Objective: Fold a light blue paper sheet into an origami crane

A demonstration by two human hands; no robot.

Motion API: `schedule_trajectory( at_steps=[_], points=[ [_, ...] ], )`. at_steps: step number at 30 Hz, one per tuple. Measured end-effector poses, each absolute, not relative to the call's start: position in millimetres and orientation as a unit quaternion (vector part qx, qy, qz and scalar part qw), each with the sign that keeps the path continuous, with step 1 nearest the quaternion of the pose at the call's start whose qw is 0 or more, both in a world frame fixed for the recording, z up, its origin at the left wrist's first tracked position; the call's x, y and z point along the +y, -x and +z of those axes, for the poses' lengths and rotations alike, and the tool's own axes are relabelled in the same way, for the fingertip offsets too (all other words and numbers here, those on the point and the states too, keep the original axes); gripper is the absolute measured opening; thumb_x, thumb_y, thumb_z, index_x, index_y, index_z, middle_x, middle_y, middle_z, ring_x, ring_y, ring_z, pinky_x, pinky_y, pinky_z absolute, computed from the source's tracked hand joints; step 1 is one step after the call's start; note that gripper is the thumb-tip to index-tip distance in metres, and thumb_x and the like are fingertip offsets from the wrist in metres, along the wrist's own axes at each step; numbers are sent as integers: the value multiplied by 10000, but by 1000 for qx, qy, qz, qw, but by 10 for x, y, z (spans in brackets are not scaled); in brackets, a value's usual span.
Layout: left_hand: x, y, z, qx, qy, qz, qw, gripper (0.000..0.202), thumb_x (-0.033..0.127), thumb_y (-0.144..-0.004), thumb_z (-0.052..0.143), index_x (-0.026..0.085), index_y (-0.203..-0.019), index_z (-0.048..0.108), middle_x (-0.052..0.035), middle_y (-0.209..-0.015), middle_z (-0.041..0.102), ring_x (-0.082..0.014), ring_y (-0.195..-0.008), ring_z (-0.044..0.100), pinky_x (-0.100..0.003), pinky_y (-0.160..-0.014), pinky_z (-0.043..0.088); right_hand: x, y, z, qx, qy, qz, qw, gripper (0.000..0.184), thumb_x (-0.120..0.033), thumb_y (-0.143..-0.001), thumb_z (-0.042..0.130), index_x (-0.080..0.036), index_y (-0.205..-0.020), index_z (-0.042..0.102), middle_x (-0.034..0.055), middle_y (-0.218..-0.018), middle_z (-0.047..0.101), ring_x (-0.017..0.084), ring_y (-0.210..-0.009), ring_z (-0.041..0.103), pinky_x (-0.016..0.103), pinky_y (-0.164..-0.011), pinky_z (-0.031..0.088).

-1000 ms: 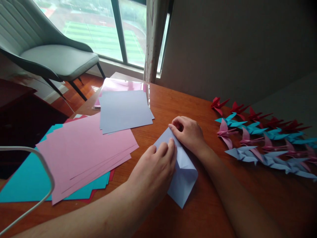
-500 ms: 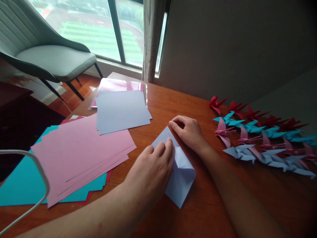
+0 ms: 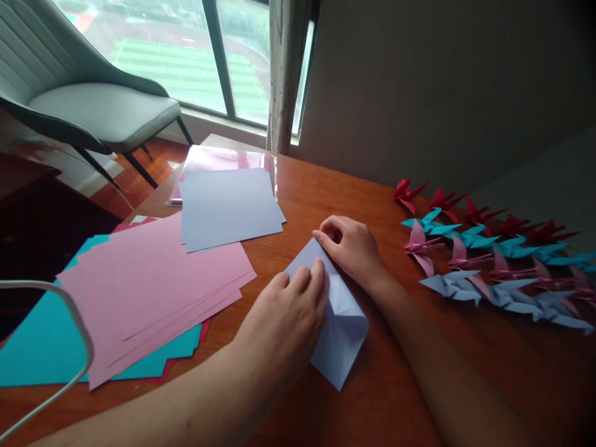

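The unclenched left grip is pressing the pale-blue paper beneath it onto the bench — long axis running away toward the right grip, which is sitting nearer the far corner, curled narrow — pinching, I can't tell.

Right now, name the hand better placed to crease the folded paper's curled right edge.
Probably the right hand: it is at the top corner, beside that edge, while the left hand lies across the paper.
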State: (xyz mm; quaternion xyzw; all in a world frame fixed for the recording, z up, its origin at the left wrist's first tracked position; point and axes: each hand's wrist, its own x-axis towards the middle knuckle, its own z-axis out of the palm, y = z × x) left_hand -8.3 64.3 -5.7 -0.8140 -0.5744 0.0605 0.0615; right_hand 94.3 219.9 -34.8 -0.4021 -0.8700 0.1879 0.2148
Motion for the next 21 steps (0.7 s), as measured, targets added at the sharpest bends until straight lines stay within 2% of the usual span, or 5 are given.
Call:
schedule_trajectory(
  at_steps=[5,8,12,17,21],
  points=[
    [651,82,-50,-578,812,57,58,451,297,-1006,371,121,-1389,530,-163,-1477,474,-262,-999,534,-380,-728,459,2221,-964,-333,-868,398,202,218,147,-316,-865,650,-228,-748,638,-15,-718,655,157,-689,582,283,-640,379],
    [659,82,-40,-585,807,57,57,467,303,-1020,327,112,-1401,517,-163,-1481,471,-260,-993,538,-389,-735,464,2280,-1038,-273,-873,349,266,211,146,-307,-882,637,-214,-771,657,-12,-751,674,146,-696,586,275,-645,396],
    [664,87,-41,-582,809,55,54,479,293,-1017,327,102,-1428,482,-164,-1496,455,-268,-1011,538,-399,-748,470,2344,-1173,-168,-879,288,346,158,127,-293,-858,680,-192,-783,663,-15,-752,654,132,-684,566,257,-613,404],
    [654,92,-67,-581,810,50,53,501,298,-1020,312,81,-1452,445,-170,-1484,470,-266,-1005,541,-394,-734,469,2279,-1339,-119,-902,247,333,117,111,-254,-823,732,-187,-800,647,-5,-804,618,129,-726,553,254,-652,420],
    [644,97,-80,-581,811,44,49,477,300,-1016,326,104,-1419,490,-162,-1485,471,-266,-1012,544,-393,-729,469,2200,-1454,-123,-910,244,317,105,151,-267,-815,757,-189,-809,628,7,-847,609,141,-781,550,261,-694,429]
  ],
)
